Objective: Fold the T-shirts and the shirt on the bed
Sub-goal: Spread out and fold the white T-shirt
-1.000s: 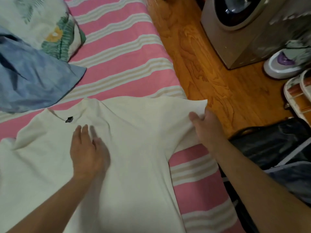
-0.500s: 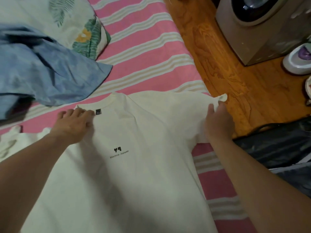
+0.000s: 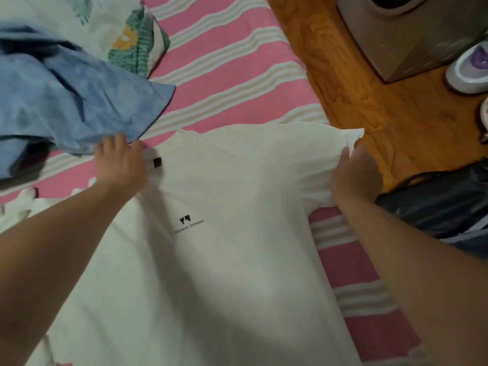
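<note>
Pink-striped bed (image 3: pixel 237 62) carries the white T-shirt (image 3: pixel 224 260), lengthwise toward me. My left hand (image 3: pixel 120 165) presses flat beside the collar; my right hand (image 3: pixel 355 173) pinches the nearer sleeve, ready to fold inward.

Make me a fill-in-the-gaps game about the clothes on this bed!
1. The white T-shirt lies spread on a bed sheet with white and ____ stripes.
2. The right hand grips the T-shirt's ____.
3. The left hand rests at the T-shirt's ____.
4. The crumpled shirt beside the pillow is ____.

Missing words: pink; sleeve; collar; blue
</note>
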`<state>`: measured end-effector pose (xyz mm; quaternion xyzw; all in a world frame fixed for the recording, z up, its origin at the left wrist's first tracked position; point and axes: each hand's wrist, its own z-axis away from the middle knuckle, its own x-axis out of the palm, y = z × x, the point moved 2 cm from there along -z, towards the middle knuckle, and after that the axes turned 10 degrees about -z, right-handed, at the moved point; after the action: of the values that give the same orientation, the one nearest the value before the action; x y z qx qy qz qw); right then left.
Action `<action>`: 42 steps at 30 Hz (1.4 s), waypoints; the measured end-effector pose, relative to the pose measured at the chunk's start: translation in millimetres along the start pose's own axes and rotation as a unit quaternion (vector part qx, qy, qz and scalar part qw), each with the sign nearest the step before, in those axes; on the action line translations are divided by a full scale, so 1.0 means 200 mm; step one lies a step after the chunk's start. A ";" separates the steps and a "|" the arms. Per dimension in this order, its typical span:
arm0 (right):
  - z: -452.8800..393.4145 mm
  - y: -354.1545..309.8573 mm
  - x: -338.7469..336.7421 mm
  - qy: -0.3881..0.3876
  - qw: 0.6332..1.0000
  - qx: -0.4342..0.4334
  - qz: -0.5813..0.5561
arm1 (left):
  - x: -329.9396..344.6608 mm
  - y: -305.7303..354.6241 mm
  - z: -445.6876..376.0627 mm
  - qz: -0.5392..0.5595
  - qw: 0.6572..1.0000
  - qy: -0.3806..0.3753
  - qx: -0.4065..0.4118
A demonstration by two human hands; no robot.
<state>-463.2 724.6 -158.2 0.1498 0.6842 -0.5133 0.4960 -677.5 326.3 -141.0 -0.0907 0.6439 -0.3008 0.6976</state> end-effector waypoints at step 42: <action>1.34 0.66 -0.57 -0.349 0.933 0.032 0.086 | -0.06 0.57 1.00 0.769 0.574 -0.226 -0.171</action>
<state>-175.4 587.3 -132.1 0.0357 0.4353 -0.5103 0.7408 -452.8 372.1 -157.9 0.2555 0.3329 0.4943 0.7613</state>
